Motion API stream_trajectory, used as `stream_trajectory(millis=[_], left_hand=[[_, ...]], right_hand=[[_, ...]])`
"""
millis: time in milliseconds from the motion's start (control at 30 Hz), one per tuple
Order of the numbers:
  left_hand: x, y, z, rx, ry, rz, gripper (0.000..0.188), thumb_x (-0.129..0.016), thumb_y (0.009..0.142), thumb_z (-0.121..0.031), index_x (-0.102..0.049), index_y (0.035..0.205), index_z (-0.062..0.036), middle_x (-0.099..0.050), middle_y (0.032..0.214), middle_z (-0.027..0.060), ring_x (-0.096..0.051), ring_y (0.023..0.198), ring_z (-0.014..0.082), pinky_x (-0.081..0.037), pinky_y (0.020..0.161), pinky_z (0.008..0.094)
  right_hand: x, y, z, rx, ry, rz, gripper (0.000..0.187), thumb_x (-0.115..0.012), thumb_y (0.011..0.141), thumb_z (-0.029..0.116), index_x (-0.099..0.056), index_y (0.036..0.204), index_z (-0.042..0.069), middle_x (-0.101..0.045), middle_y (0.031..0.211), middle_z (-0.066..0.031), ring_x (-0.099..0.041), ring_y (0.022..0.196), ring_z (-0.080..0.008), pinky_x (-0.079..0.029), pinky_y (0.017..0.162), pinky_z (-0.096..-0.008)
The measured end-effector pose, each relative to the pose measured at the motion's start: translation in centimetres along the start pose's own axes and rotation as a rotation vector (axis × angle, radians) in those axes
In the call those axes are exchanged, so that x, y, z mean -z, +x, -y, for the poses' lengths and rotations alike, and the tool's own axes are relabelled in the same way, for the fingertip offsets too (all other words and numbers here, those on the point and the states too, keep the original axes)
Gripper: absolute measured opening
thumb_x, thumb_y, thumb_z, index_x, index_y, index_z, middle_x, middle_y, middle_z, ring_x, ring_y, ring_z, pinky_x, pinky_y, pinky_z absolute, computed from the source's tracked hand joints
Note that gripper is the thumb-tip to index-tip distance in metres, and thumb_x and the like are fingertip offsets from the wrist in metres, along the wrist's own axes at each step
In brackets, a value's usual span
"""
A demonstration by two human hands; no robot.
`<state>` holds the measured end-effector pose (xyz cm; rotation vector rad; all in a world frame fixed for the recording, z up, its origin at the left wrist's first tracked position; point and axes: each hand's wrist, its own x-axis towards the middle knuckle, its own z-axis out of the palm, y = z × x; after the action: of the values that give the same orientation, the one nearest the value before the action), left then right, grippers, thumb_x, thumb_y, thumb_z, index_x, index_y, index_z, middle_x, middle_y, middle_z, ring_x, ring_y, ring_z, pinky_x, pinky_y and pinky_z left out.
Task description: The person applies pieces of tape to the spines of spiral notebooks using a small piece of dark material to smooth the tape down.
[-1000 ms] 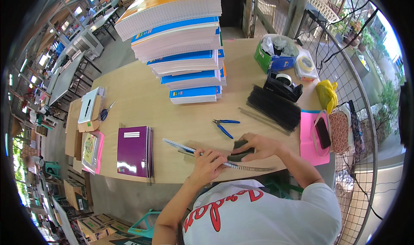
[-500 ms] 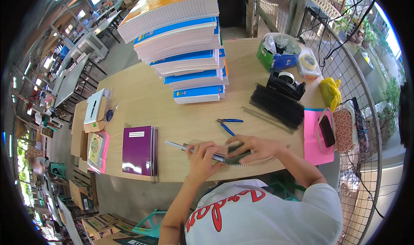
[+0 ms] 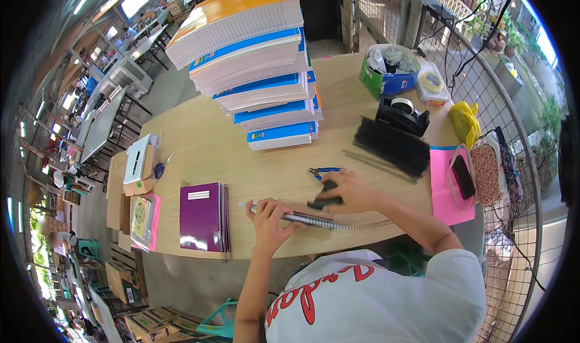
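Note:
My left hand (image 3: 270, 221) is closed around a thin notebook (image 3: 311, 221) tilted on edge near the table's front edge, its spine side up. A dark wire coil (image 3: 371, 224) runs along that spine and sticks out past its right end. My right hand (image 3: 350, 192), a little blurred, has its fingers on a dark object (image 3: 326, 197) whose kind I cannot make out. Just beyond its fingertips lie blue-handled cutting pliers (image 3: 323, 172), partly covered by the hand. Purple spiral notebooks (image 3: 202, 216) lie stacked to the left of my left hand.
Tall piles of unbound books (image 3: 281, 134) stand at the back. Black coils (image 3: 389, 147), a tape dispenser (image 3: 403, 115) and a box of plastic bags (image 3: 391, 71) are at right, with a phone (image 3: 463, 177) on a pink sheet (image 3: 444, 192). Scissors (image 3: 161, 166) lie at left.
My right hand has moved away from the notebook, up toward the pliers, carrying the dark object. The left hand has shifted slightly left and still grips the notebook.

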<state>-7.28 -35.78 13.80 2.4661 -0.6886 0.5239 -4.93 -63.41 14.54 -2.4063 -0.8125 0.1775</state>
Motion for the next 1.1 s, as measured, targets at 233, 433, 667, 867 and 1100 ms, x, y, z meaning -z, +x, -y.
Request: stream_trajectory(millis=[233, 433, 667, 867, 1100], left_hand=[[-0.4, -0.6, 0.4, 0.016, 0.007, -0.008, 0.044, -0.09, 0.057, -0.04, -0.06, 0.082, -0.0193, -0.061, 0.087, -0.0051, -0.055, 0.096, 0.0204, -0.021, 0.107, 0.0505], [0.6, -0.2, 0.3, 0.026, 0.039, -0.006, 0.049, -0.093, 0.053, -0.039, -0.061, 0.084, -0.0185, -0.06, 0.102, 0.0008, -0.054, 0.103, 0.0241, -0.023, 0.107, 0.052], [0.9, -2.0, 4.6, 0.25, -0.211, -0.164, 0.054, -0.096, 0.05, -0.024, -0.06, 0.088, -0.0103, -0.044, 0.117, 0.0128, -0.048, 0.108, 0.032, -0.039, 0.094, 0.0445], [0.5, -1.5, 4.5, 0.262, -0.252, -0.126, 0.055, -0.096, 0.05, -0.014, -0.057, 0.089, -0.0082, -0.045, 0.103, 0.0095, -0.048, 0.098, 0.0275, -0.042, 0.085, 0.0396], [0.1, -1.5, 5.6, 0.252, -0.319, -0.135, 0.056, -0.096, 0.052, -0.02, -0.057, 0.091, -0.0068, -0.042, 0.102, 0.0094, -0.045, 0.095, 0.0283, -0.042, 0.082, 0.0399]], right_hand=[[-0.3, 0.4, 0.2, -0.034, 0.014, 0.012, 0.045, -0.069, 0.088, 0.042, -0.072, 0.123, 0.014, -0.052, 0.13, -0.0093, -0.048, 0.122, -0.0281, -0.038, 0.104, -0.0411], [0.1, 1.3, 0.8, -0.018, -0.018, -0.03, 0.039, -0.068, 0.089, 0.039, -0.074, 0.118, 0.015, -0.051, 0.134, -0.0116, -0.049, 0.122, -0.0313, -0.041, 0.103, -0.0428], [-0.3, 2.5, 2.7, 0.01, 0.008, 0.108, 0.041, -0.067, 0.09, 0.038, -0.073, 0.118, 0.009, -0.052, 0.132, -0.0128, -0.05, 0.119, -0.0308, -0.041, 0.102, -0.043], [-2.1, 3.8, 1.4, 0.173, 0.087, 0.017, 0.037, -0.065, 0.093, 0.034, -0.072, 0.12, 0.01, -0.053, 0.129, -0.0129, -0.051, 0.118, -0.0289, -0.042, 0.101, -0.042], [-1.2, 6.1, 1.9, 0.175, 0.527, 0.113, 0.035, -0.07, 0.091, 0.029, -0.072, 0.123, 0.016, -0.052, 0.126, -0.0125, -0.05, 0.122, -0.0294, -0.04, 0.104, -0.0413]])
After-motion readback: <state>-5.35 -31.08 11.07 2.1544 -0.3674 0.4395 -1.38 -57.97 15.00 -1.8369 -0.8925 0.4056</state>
